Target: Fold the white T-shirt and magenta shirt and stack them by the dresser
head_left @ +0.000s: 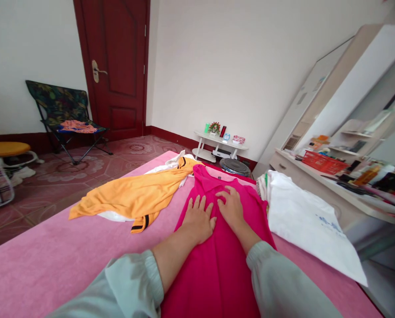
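A bright pink collared shirt (224,269) lies spread on the pink-covered table (78,256), its collar at the far end. My left hand (199,218) rests flat on the shirt's upper left part, fingers spread. Just right of it, my right hand (231,207) touches the cloth below the collar, with its fingers bent and apart. Neither hand holds anything. To the left lies a yellow garment (134,192) with black-striped cuffs, partly over something white. Folded white cloth (303,216) with blue lettering lies to the right of the shirt.
A dressing table (336,185) with a red basket (323,162) and bottles stands close on the right. Beyond the pink surface are a low white shelf (214,140) and a round dark object (234,166). A folding chair (66,106) stands by the red door (118,66).
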Action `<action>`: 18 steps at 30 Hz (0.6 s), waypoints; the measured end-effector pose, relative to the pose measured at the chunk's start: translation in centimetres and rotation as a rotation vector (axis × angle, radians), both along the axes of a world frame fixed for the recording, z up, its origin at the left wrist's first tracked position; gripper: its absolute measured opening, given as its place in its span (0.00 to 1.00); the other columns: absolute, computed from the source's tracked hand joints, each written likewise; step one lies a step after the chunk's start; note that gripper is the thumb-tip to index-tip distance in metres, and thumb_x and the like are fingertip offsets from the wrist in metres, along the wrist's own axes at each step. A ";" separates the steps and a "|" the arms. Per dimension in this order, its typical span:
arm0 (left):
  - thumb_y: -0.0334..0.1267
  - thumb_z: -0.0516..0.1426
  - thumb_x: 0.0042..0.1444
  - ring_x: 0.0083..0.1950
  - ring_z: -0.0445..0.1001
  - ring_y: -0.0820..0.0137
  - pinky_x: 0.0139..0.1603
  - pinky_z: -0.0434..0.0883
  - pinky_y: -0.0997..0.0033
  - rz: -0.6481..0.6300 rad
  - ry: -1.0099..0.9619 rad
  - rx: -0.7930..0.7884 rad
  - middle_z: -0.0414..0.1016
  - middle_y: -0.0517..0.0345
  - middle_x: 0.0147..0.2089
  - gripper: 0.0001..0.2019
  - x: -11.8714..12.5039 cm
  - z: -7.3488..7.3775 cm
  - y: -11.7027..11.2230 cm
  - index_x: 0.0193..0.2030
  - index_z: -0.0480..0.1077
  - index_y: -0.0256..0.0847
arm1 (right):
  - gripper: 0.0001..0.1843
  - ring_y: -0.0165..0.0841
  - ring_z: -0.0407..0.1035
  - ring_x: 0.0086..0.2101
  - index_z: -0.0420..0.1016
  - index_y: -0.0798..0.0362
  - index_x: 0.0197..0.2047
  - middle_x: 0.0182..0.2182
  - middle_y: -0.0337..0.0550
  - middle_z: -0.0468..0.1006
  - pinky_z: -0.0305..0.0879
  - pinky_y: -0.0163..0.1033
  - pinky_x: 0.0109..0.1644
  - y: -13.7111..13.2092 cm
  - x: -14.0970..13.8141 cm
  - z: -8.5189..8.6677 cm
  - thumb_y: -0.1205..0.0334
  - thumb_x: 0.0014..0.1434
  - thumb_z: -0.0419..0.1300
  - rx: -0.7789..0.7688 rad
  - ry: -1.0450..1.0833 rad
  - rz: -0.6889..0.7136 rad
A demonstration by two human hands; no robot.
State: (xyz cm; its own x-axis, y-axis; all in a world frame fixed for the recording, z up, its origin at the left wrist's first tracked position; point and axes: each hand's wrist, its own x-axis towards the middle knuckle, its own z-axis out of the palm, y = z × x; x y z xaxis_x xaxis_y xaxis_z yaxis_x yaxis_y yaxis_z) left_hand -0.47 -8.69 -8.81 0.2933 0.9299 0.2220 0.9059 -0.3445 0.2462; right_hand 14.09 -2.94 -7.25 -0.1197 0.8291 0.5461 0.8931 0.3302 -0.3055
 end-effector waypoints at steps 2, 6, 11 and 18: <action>0.51 0.42 0.62 0.71 0.45 0.51 0.67 0.43 0.43 0.000 -0.012 0.007 0.50 0.44 0.70 0.29 0.0 0.0 0.0 0.66 0.57 0.42 | 0.14 0.42 0.56 0.58 0.80 0.49 0.40 0.56 0.47 0.66 0.51 0.48 0.63 1.9 -0.1 0.2 0.69 0.51 0.57 0.005 -0.085 0.051; 0.51 0.42 0.63 0.71 0.45 0.52 0.67 0.43 0.44 -0.001 -0.027 0.026 0.50 0.45 0.70 0.28 -0.1 0.1 -0.2 0.66 0.58 0.41 | 0.13 0.43 0.53 0.60 0.80 0.46 0.40 0.57 0.43 0.67 0.48 0.53 0.63 5.1 -0.7 0.2 0.67 0.51 0.59 -0.066 -0.175 0.131; 0.49 0.43 0.63 0.70 0.46 0.51 0.67 0.43 0.43 -0.009 -0.033 0.028 0.51 0.42 0.70 0.28 -0.1 0.3 -0.2 0.66 0.58 0.39 | 0.14 0.41 0.63 0.54 0.77 0.48 0.44 0.49 0.44 0.76 0.49 0.55 0.62 6.9 -0.7 0.5 0.63 0.53 0.59 -0.088 -0.134 0.190; 0.48 0.44 0.63 0.70 0.48 0.51 0.67 0.45 0.43 -0.011 -0.037 0.056 0.54 0.42 0.68 0.27 0.0 0.3 -0.3 0.65 0.60 0.39 | 0.18 0.39 0.68 0.48 0.74 0.56 0.48 0.47 0.51 0.76 0.62 0.43 0.56 7.3 0.8 0.2 0.60 0.56 0.54 0.021 0.249 0.041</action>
